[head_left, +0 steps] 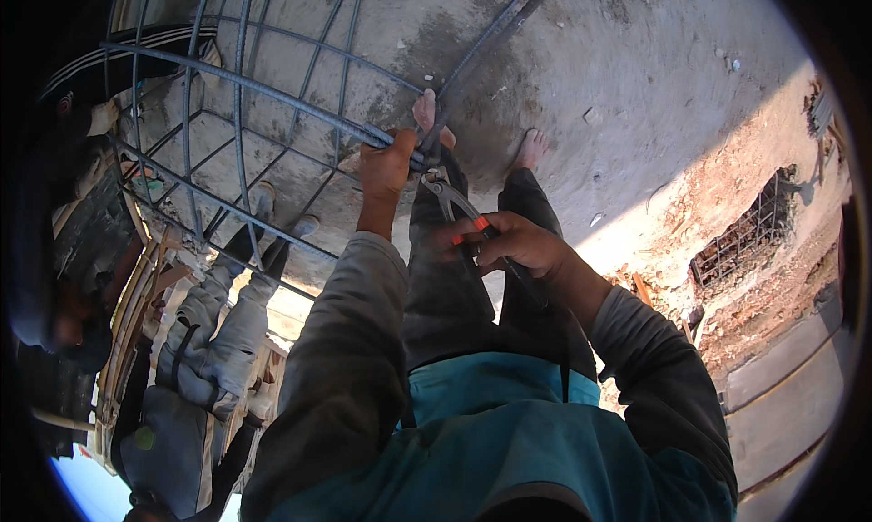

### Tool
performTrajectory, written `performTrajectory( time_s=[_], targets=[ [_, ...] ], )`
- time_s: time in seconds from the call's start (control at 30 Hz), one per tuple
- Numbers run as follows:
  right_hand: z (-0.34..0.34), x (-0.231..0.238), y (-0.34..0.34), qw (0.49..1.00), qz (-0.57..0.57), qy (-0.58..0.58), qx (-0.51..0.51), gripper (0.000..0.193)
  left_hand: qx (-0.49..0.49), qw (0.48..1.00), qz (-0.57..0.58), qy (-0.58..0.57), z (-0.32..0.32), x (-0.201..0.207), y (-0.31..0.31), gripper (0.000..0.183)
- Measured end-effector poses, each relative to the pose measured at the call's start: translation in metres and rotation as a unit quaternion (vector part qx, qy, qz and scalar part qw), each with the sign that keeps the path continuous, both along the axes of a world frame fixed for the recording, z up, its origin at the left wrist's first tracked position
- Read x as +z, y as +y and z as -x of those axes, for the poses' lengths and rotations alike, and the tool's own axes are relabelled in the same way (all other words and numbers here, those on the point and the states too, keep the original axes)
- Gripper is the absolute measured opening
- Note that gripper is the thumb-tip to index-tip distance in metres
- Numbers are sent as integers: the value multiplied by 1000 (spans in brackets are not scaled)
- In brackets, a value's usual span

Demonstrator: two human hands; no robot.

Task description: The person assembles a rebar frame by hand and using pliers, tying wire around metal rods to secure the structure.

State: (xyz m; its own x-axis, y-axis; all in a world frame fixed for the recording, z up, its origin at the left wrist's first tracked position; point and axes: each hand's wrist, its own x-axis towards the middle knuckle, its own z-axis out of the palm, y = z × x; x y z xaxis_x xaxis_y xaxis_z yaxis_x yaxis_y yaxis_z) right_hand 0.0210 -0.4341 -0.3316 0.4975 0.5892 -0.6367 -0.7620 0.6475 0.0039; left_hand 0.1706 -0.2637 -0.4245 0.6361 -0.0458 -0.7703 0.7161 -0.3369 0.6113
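Observation:
A rebar cage (313, 113) of ribbed steel bars spans the upper left in front of me. My left hand (385, 170) is closed around the end of its thick upper bar, near a corner. In my right hand (525, 246) is a pair of pincers (451, 195) with black and red handles, the fingers wrapped round them. The handles stand somewhat apart. The metal jaws touch or nearly touch the bar end beside my left hand. Any tie wire between the jaws is too small to make out.
Bare feet (532, 148) stand on the concrete floor (618, 77) below the cage. At the left is a person in grey trousers (222, 336), and a striped dark sleeve (154, 61) reaches the cage. Rubble and a pit with a rebar grid (747, 230) lie right.

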Motion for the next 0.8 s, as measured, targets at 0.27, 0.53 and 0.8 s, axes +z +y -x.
performTrajectory(
  time_s=[0.27,0.53,0.8],
  targets=[
    [-5,-9,-18,998,-4,7,54,33,-28,999,-6,41,-9,31,-18,21],
    [21,-49,-14,778,453,-372,226,31,-37,998,9,52,-8,18,-9,19],
    [31,-127,0,684,502,-516,121,29,-22,999,-6,23,1,10,6,20]
  ],
)
